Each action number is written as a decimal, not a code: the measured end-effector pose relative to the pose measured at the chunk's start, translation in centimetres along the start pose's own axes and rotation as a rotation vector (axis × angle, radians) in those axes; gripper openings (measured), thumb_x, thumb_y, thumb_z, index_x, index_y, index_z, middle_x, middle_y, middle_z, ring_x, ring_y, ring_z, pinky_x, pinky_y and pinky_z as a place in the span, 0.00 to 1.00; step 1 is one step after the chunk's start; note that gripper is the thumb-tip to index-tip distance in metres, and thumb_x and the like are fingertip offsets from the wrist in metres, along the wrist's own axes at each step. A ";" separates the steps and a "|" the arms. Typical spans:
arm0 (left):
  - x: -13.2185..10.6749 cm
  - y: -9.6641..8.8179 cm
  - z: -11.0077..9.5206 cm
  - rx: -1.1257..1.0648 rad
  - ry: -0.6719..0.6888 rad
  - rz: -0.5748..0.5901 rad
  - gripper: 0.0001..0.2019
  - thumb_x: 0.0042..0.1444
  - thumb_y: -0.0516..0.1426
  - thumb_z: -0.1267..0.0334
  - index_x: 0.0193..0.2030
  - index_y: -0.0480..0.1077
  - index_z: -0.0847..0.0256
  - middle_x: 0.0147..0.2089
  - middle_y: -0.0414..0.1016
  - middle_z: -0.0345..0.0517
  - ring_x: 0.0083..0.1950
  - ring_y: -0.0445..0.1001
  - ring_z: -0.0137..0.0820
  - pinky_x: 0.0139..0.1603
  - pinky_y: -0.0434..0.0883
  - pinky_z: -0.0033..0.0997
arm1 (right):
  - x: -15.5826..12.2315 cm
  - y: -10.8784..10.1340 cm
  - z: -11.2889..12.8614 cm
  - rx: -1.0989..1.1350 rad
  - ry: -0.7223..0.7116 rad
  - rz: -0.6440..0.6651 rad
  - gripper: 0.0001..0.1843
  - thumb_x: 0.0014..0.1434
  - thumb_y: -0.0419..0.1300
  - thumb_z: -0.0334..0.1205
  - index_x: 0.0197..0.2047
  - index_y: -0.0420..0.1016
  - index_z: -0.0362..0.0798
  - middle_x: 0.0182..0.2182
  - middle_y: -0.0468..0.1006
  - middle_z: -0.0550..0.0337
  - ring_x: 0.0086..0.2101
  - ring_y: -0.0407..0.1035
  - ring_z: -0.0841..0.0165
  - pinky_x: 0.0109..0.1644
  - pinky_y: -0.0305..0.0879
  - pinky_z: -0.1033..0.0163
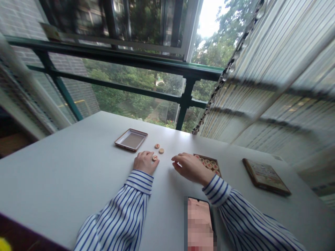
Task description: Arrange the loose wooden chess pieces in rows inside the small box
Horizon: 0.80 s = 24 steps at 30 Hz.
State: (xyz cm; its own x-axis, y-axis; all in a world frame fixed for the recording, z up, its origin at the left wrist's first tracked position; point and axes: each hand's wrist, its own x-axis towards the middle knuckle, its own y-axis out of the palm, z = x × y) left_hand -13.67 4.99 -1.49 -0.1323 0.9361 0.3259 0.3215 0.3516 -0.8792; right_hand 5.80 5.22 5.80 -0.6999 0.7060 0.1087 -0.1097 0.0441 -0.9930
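My left hand (144,162) rests low over the white table, its thumb and forefinger around a round wooden xiangqi piece (155,158) with a red character. Just beyond it lie another red-marked piece (157,146) and a plain-faced piece (161,151). To the right, my right hand (190,167) hovers with fingers curved and apart, and no piece shows between them. Partly hidden behind that hand is a box of xiangqi pieces (208,163), holding several with red and dark characters.
An upturned box lid (131,139) lies at the back left of the white table (65,167). A brown box with a pictured top (266,176) is on the right. A phone (200,223), partly blurred out, lies near me. Railing (131,59) and window stand behind.
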 end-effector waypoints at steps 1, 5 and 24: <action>0.0 -0.1 -0.1 0.010 -0.007 -0.002 0.16 0.47 0.53 0.55 0.39 0.74 0.61 0.42 0.73 0.50 0.44 0.67 0.42 0.44 0.64 0.38 | -0.1 0.0 -0.1 0.001 0.000 0.000 0.14 0.59 0.47 0.38 0.41 0.72 0.47 0.35 0.76 0.55 0.37 0.68 0.67 0.37 0.57 0.65; 0.0 -0.4 -0.4 -0.005 -0.002 -0.022 0.12 0.48 0.53 0.57 0.34 0.74 0.59 0.39 0.74 0.48 0.41 0.68 0.40 0.42 0.64 0.36 | -0.2 -0.1 -0.1 0.008 -0.002 -0.006 0.14 0.59 0.47 0.38 0.41 0.72 0.48 0.34 0.76 0.55 0.36 0.68 0.67 0.36 0.57 0.65; -0.9 -0.8 -2.9 -0.473 0.108 -0.272 0.11 0.45 0.57 0.60 0.35 0.72 0.63 0.29 0.75 0.44 0.29 0.71 0.30 0.34 0.69 0.29 | -1.8 -1.6 -1.2 0.142 0.013 -0.099 0.14 0.59 0.49 0.39 0.43 0.72 0.46 0.34 0.75 0.54 0.32 0.68 0.71 0.36 0.60 0.67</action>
State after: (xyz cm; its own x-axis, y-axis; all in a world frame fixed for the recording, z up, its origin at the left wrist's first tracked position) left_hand -11.09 3.94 -0.03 -0.1806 0.7982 0.5747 0.6786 0.5241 -0.5146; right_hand 8.02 4.73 7.09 -0.6718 0.7121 0.2037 -0.2763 0.0142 -0.9610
